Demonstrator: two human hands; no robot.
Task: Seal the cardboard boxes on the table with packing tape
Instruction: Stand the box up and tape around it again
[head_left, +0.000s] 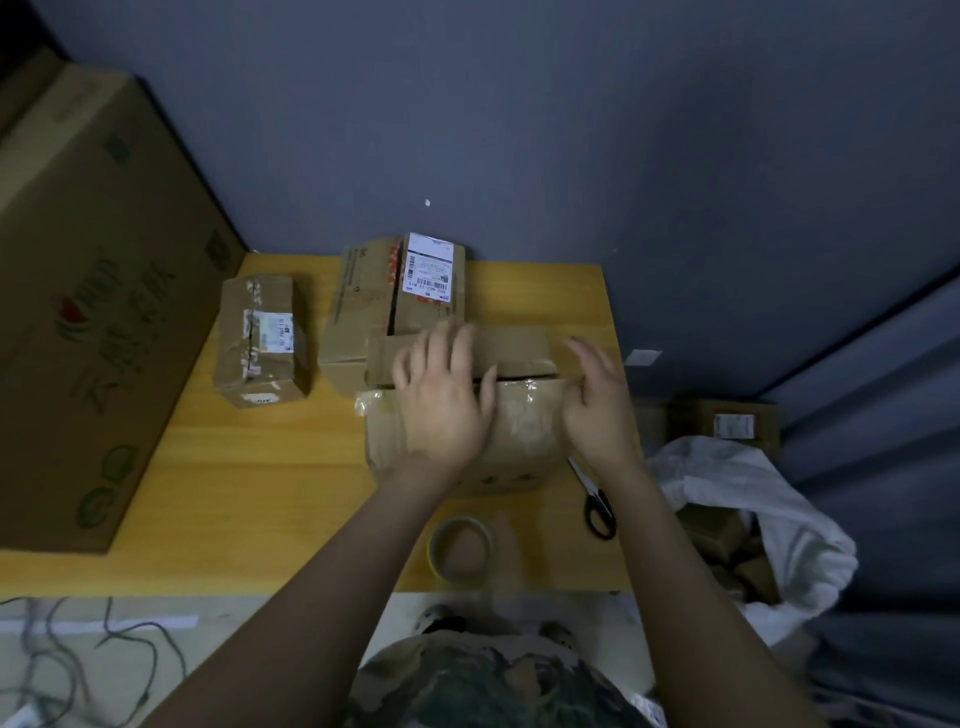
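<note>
As far as the seams show, progress: early, with one box being worked on and two more waiting.
Near box (519, 431): on the table (260, 493) right in front of the person; shiny clear tape lies over its near flap, with a loose bit sticking out at the left end. A dark gap still shows between the two top flaps, so it is judged not sealed yet.
Left hand (441, 400): flat on top of the near box, fingers straight and spread, pressing the flaps down and holding nothing.
Right hand (597, 400): at the right end of the same box, fingers loose and mostly straight, thumb at the box corner. Nothing is gripped as far as visible.
Tape roll (462, 548): lying flat on the table near the front edge, just beside the near box, not in either hand.
Scissors (595, 499): on the table right of the near box, untouched.
Labelled box (400, 301): touching the near box from behind; centre seam looks open, no fresh tape seen.
Small box (257, 343): left, apart from the others; torn old tape along its seam, still to do.
Left to do: close the near box seam, then the other two.
</note>
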